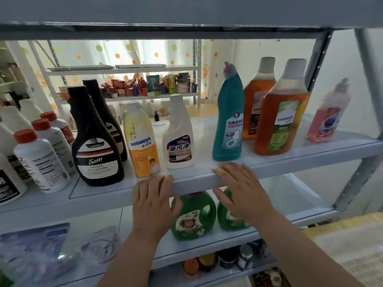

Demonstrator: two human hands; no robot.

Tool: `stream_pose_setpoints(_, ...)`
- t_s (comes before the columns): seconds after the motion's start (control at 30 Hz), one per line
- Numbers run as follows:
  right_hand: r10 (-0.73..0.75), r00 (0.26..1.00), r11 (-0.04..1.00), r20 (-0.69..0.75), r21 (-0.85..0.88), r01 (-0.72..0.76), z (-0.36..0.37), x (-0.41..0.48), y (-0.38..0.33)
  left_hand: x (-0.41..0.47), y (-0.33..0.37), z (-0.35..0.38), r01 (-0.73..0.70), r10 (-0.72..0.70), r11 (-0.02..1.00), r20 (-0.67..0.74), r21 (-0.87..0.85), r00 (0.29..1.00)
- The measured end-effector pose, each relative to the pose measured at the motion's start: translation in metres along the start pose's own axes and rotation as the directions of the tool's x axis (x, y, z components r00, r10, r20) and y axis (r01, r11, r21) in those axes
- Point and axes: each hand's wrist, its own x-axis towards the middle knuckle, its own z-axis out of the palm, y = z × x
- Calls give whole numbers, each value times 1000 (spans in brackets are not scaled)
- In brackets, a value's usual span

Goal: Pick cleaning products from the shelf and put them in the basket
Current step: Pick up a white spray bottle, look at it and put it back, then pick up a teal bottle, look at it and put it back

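Here, both hands (154, 200) (241, 189) at shelf edge (194, 183)

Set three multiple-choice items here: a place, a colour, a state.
1. Beside the white blue-labelled bottle, the teal bottle stands on its:
A. left
B. right
C. top

2. The caps of the far-left white bottles are:
A. blue
B. green
C. red

3. The hands are:
A. both open, empty
B. both fists
C. both gripping the teal bottle

1 B: it is the next bottle rightward on that shelf.
2 C: red caps show.
3 A: left hand and right hand lie straight-fingered at the shelf edge.
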Motion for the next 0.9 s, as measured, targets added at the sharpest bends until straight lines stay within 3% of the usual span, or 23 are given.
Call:
stream_pose_setpoints(0.1, 65, 998, 998, 11, -1, -65, -12, -5, 44, 4, 12, -16, 55, -52, 998, 83, -26, 995)
stream_pose_setpoints(0.2, 81, 997, 995, -5, -61, -81, -16, -10, 85, 19, 33, -38, 217, -183, 956, 181, -196, 966)
stream_pose_setpoints(0.33, 51, 992, 998, -113, -36, -56, 1, -12, 97, 64, 87, -40, 431, -273, 781, 373, -452, 887)
stream_pose_setpoints(0.47, 41, 968, 999, -246, -9, -44, 16, -9, 94, 122, 126, -1, 496, -302, 707, 419, -505, 856)
stream_pose_setpoints(0.57, 3, 963, 1000, -270, -9, -6, 20, -9, 101, 148, 133, 26, 638, -347, 501, 540, -584, 767)
stream_pose_setpoints(0.6, -9, 964, 1000, -266, -8, 7, 21, -10, 104, 151, 134, 33, 658, -341, 478, 567, -582, 750)
stream_pose_setpoints(0.9, -81, 973, 995, -215, 38, 91, 22, -11, 117, 149, 140, 29, 678, -363, 509, 582, -530, 728)
